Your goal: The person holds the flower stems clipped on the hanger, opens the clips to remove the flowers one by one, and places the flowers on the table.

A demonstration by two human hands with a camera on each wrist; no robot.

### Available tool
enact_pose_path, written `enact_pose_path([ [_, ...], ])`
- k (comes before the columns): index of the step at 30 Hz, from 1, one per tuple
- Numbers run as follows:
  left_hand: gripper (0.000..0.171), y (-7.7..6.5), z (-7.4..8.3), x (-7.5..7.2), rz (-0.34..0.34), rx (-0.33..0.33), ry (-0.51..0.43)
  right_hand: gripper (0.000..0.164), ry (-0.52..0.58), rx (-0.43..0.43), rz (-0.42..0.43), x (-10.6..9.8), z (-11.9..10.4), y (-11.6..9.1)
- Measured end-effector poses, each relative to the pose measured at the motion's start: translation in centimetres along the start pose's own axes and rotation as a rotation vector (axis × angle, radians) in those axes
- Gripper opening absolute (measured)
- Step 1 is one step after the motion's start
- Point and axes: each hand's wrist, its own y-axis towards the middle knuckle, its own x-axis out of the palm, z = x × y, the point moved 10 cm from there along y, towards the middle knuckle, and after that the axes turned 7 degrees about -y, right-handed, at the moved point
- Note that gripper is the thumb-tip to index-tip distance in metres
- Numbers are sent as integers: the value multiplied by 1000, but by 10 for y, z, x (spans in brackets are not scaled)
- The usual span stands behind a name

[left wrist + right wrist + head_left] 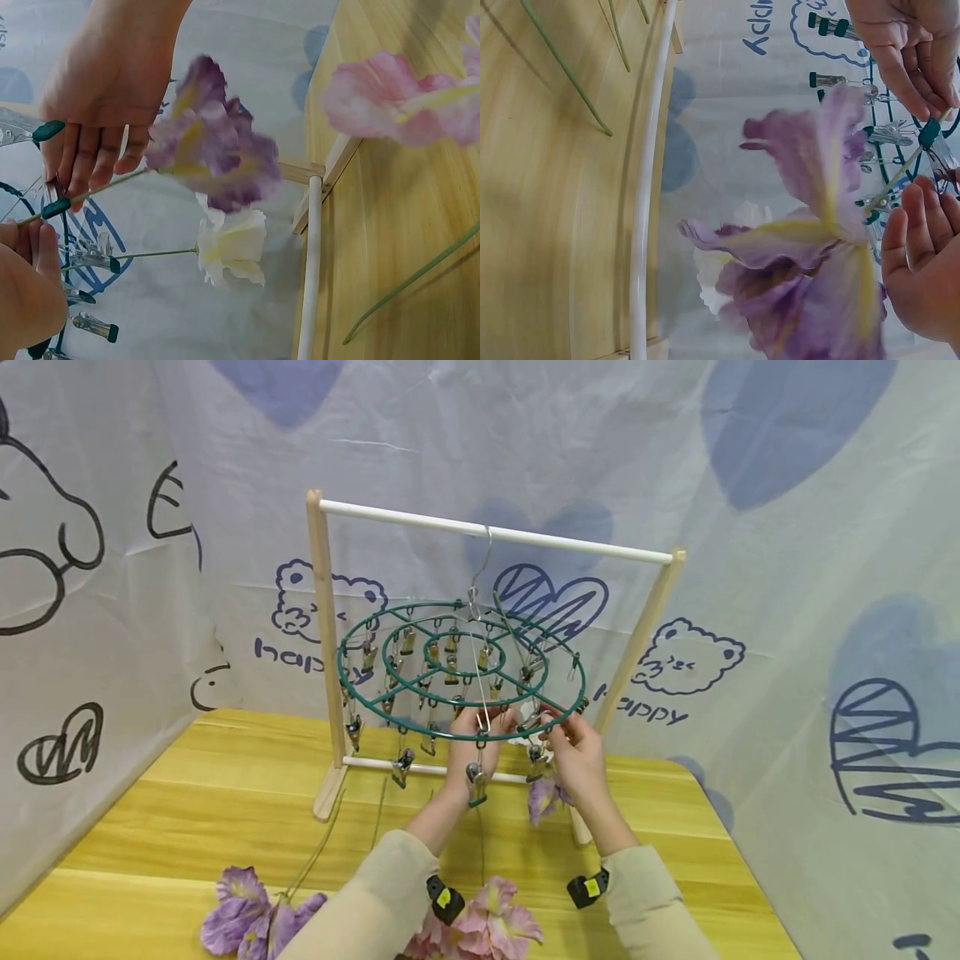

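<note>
Under the right side of a round green clip hanger point(461, 702), both hands meet at one metal clip with green tips point(56, 206). Near the top end of a purple artificial flower's stem point(112, 184), the left hand point(476, 747) pinches it beside the clip. The fingers of the right hand point(581, 760) grip that clip, whose tips lie across the stem. Below them the purple bloom point(810, 247) hangs head down. A white artificial flower point(232, 247) hangs from the hanger behind it. In the head view the hanger rings partly hide the left hand.
The hanger hooks on the white top bar point(405, 517) of a wooden stand point(324, 610). Several empty clips point(402, 766) dangle around the rings. On the wooden table point(150, 835) lie purple flowers point(255, 914) and pink flowers point(491, 922), their stems toward the stand.
</note>
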Motion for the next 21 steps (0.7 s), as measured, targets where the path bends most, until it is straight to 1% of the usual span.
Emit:
enact_pose_path([
  [2, 17, 1, 0, 0, -15, -9, -24, 27, 2, 4, 0, -1, 0, -1],
  [4, 16, 1, 0, -2, -24, -11, -25, 23, 1, 11, 1, -2, 0, -2],
  [6, 17, 2, -1, -2, -36, -23, -53, 19, 6, 14, -1, -2, -1, -3],
  [11, 19, 4, 0, -3, -35, -47, -113, 11, 31, 10, -30, -3, -4, -5],
  [14, 19, 3, 0, -4, -21, -82, -123, 11, 54, 6, -40, -3, -5, -5],
  [19, 18, -1, -2, -4, -12, -139, -160, 21, 76, 6, -42, -3, -4, -5],
  [21, 18, -2, -1, -5, -13, -148, -182, 23, 75, 11, -44, -3, -3, -5],
])
